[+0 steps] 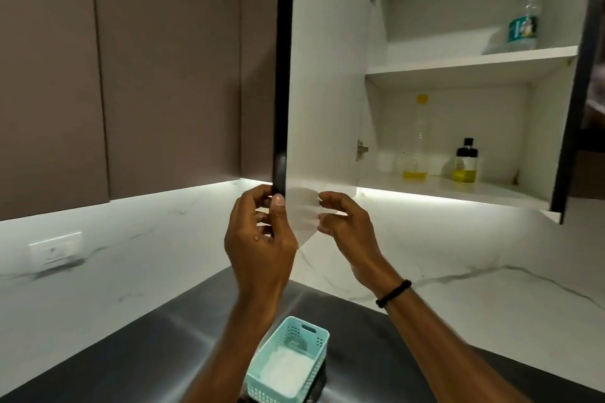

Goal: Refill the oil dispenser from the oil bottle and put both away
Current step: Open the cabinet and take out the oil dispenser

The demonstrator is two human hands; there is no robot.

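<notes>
The wall cabinet stands with its door swung out toward me. On the lower shelf a tall clear oil bottle with a yellow cap holds a little yellow oil. To its right is the short oil dispenser with a black top and yellow oil in it. My left hand grips the bottom edge of the door, thumb on its dark rim. My right hand hovers beside the door's lower corner, fingers curled and apart, holding nothing.
The upper shelf holds a clear bottle with a teal label. Small white cups stand at the lower shelf's left. A teal plastic basket sits on the dark countertop below. A wall socket is at left.
</notes>
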